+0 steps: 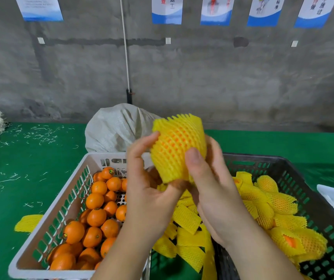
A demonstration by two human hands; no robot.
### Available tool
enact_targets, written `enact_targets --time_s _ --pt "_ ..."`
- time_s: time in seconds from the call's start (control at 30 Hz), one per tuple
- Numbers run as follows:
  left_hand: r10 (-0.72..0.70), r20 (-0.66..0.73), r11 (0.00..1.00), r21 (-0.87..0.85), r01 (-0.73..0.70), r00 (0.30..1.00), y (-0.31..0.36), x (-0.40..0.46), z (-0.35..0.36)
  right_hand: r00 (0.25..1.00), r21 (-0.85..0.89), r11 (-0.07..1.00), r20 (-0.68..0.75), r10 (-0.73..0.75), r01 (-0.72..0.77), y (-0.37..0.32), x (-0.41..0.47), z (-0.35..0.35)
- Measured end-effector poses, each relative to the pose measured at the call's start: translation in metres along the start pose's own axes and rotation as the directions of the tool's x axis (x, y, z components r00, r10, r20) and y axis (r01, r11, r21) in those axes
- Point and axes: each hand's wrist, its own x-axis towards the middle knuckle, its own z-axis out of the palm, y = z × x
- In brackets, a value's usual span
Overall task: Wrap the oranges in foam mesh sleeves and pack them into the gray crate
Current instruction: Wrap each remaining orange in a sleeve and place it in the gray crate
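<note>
Head view: both hands grasp one orange (173, 142) in a yellow sleeve (179, 146), the left hand (148, 186) with fingers curled round its left side, the right hand (212, 184) with its thumb pressed on the front, above a white crate (65, 205) of bare oranges and a gray crate (295, 178) of wrapped ones. Loose sleeves (186, 235) lie between. The green table (30, 158), strewn with pale shreds, meets a concrete wall (202, 73) hung with posters (167, 10); a white sack (117, 128) stands behind.
</note>
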Motion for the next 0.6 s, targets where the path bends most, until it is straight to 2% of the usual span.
enact_targets --time_s 0.1,0.2,0.27,0.37,0.43,0.5,0.6 --pt "-0.081 0.054 0.994 0.081 0.076 0.995 -0.016 -0.012 -0.007 0.992 0.161 0.979 0.040 0.118 -0.123 -0.001 -0.002 -0.005" --pt "-0.039 0.145 0.971 0.241 0.003 0.989 -0.028 -0.021 -0.012 0.977 0.245 0.946 0.014 0.214 -0.211 0.009 -0.004 -0.018" --pt "-0.077 0.212 0.953 0.304 0.009 0.974 -0.036 -0.026 -0.015 0.952 0.266 0.923 -0.046 0.301 -0.279 0.022 -0.002 -0.028" --pt "-0.246 0.298 0.913 0.391 0.117 0.922 -0.055 -0.037 -0.027 0.884 0.291 0.889 -0.206 0.420 -0.354 0.042 0.006 -0.052" --pt "-0.390 0.230 0.872 0.403 0.277 0.892 -0.071 -0.046 -0.046 0.846 0.363 0.879 -0.317 0.429 -0.309 0.050 0.011 -0.076" --pt "-0.524 0.089 0.765 0.486 0.423 0.847 -0.090 -0.057 -0.070 0.792 0.437 0.866 -0.425 0.438 -0.245 0.057 0.015 -0.105" --pt "-0.557 -0.053 0.558 0.715 0.421 0.829 -0.116 -0.074 -0.106 0.654 0.648 0.758 -0.543 0.528 -0.073 0.082 0.013 -0.146"
